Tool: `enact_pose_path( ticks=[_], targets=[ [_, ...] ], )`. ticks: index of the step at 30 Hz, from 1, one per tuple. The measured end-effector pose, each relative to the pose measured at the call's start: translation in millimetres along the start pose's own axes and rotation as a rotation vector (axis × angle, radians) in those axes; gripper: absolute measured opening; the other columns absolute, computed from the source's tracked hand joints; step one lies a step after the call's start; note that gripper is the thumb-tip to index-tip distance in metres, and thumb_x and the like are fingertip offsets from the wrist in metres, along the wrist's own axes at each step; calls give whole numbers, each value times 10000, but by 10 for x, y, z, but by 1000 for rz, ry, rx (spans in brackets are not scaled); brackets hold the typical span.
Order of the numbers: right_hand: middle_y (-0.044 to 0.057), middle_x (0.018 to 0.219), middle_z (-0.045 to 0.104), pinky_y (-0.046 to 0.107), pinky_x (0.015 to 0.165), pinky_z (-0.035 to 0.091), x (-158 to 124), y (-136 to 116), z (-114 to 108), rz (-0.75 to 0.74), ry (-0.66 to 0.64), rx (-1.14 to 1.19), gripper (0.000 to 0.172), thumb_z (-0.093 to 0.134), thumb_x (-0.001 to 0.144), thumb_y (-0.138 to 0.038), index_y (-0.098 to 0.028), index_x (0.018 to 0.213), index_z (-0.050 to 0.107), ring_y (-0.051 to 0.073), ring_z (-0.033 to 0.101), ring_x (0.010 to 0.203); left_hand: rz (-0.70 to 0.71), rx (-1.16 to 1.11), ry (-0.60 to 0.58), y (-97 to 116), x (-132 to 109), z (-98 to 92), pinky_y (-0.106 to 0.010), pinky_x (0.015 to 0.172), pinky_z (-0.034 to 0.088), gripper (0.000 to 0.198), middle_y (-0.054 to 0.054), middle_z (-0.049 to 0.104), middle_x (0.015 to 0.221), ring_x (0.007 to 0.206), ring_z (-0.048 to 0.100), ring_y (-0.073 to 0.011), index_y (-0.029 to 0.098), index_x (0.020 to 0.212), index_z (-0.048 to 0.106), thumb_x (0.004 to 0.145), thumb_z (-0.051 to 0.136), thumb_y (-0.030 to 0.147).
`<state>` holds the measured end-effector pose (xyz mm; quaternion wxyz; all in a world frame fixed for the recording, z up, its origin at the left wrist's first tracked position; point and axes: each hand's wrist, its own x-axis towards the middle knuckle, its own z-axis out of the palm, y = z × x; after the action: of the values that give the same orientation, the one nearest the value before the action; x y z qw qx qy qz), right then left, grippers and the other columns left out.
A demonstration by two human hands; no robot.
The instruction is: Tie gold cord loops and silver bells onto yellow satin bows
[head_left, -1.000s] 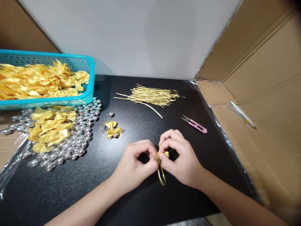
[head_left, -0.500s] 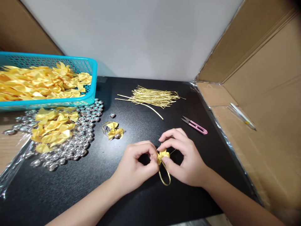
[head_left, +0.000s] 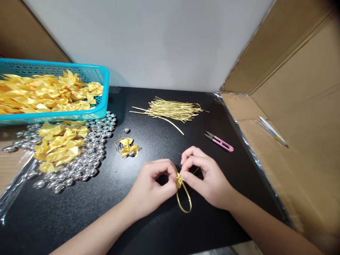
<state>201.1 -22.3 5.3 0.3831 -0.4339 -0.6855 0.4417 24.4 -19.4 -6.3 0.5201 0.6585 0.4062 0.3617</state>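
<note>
Near the front middle of the black table, my left hand [head_left: 159,180] pinches a small yellow bow [head_left: 179,180] between thumb and fingers. A gold cord loop [head_left: 184,202] hangs down from the bow. My right hand [head_left: 205,175] is at the bow's right side, thumb and index finger pressed together at its edge; what lies between them is too small to make out. A thin strand sticks out behind the right fingers. Left of the hands lies another yellow bow piece [head_left: 129,148] with a gold loop.
A blue basket [head_left: 106,92] of yellow bows stands at the left, above silver beads [head_left: 92,156] and a pile of bows [head_left: 61,145]. Gold cords [head_left: 175,109] lie at the back, pink snips [head_left: 220,141] to the right, and a white-handled tool [head_left: 273,131] on cardboard.
My right thumb and index finger have closed together at the bow's edge and uncovered part of it. The bow has turned and the gold loop hangs slightly lower and further left.
</note>
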Motion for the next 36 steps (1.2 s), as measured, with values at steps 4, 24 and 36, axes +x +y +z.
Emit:
enact_pose_path(
  ticks=[4,24,36],
  targets=[
    [24,880,521,317,799,418,14,32,3,99,-63,191,143,569,846,-175,-176,703,559,149,533,833,-30,-50,12,16,8,-3,-195,529,409,172,25,556,569,542,492,-91,164,571,536,733,517,109],
    [31,885,551,308,799,462,1,70,26,28,33,93,136,546,893,-160,-188,761,566,159,562,855,-124,-190,20,-53,-21,8,-219,601,422,85,31,543,682,617,492,-98,169,796,556,848,604,217],
    [26,860,578,325,768,454,-48,45,70,-199,99,-193,129,580,842,-81,-199,809,619,160,553,823,-171,-206,-112,-37,5,-68,-248,626,388,290,2,565,676,649,497,-133,158,661,584,884,574,342]
  ],
)
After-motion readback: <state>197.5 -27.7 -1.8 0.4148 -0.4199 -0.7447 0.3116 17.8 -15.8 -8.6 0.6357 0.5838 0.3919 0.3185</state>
